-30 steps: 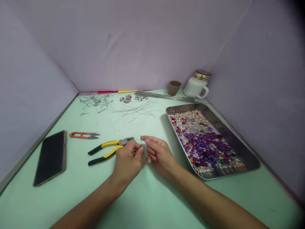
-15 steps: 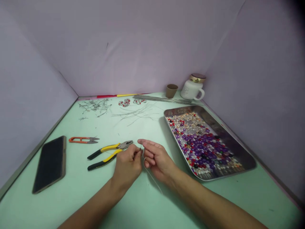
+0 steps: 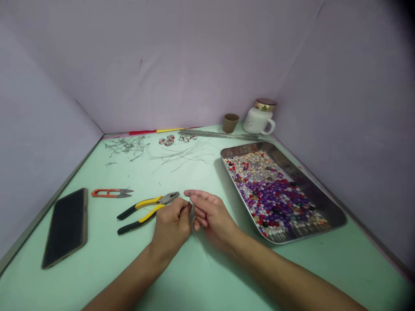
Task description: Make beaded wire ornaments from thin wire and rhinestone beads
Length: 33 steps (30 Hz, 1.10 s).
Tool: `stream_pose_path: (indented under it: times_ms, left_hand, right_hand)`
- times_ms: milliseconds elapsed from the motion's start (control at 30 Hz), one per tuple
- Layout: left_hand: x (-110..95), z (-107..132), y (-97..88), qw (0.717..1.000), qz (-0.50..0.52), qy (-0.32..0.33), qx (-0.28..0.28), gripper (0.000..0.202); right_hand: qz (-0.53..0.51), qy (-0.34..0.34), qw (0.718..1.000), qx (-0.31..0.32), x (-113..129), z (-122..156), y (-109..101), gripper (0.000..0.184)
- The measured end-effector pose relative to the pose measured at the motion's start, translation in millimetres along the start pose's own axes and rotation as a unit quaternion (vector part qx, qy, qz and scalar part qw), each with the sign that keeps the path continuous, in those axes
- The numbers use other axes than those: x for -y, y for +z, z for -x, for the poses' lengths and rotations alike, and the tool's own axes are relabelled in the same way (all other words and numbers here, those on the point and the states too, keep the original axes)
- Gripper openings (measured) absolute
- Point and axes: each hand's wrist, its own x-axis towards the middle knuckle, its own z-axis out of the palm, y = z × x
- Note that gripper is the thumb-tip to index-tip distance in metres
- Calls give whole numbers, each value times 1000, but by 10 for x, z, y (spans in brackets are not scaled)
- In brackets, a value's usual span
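My left hand (image 3: 171, 225) and my right hand (image 3: 210, 214) meet over the green table, fingertips pinched together on a thin metal wire (image 3: 198, 236) that trails back toward me. Both hands are closed on it. Yellow-handled pliers (image 3: 145, 207) lie just left of my left hand. A steel tray (image 3: 324, 199) of purple, red and white beads sits to the right of my right hand.
Orange thread snips (image 3: 110, 193) and a dark phone (image 3: 65, 226) lie at the left. Loose wires (image 3: 181, 154), wire scraps (image 3: 127, 145) and small beaded pieces (image 3: 168, 140) lie farther back. A brown cup (image 3: 230, 122) and a white lidded mug (image 3: 260, 118) stand in the back corner. Lilac walls enclose the table.
The view has shifted a little. My hands stay pinched together on the wire and have shifted slightly to the left and toward me.
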Motion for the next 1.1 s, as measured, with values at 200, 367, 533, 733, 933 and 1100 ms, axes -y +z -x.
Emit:
stream_pose_path:
  times_ms: [200,367,533,733,933,1100]
  left_hand:
    - [-12,8,-6,1000,10,10,19,18]
    - [-24,17,-18,999,-16,31,7,20]
    - [-15,12,-21,996,-57,67,-19,18]
    - [9,25,-31,990,-98,92,-30,20]
    - [29,64,-23,988,-104,107,-30,19]
    - [10,100,-16,988,-110,108,-27,16]
  right_hand:
    - [-1,1,1000,-2,15,-1,-8,18]
    - [-5,1,1000,3,19,-2,-37,19]
    - [3,6,1000,0,41,-6,-41,27]
    - [17,3,1000,2,41,-9,-49,24]
    - [1,-5,1000,3,49,-32,-76,15]
    - [15,-17,1000,6,38,-50,-92,14]
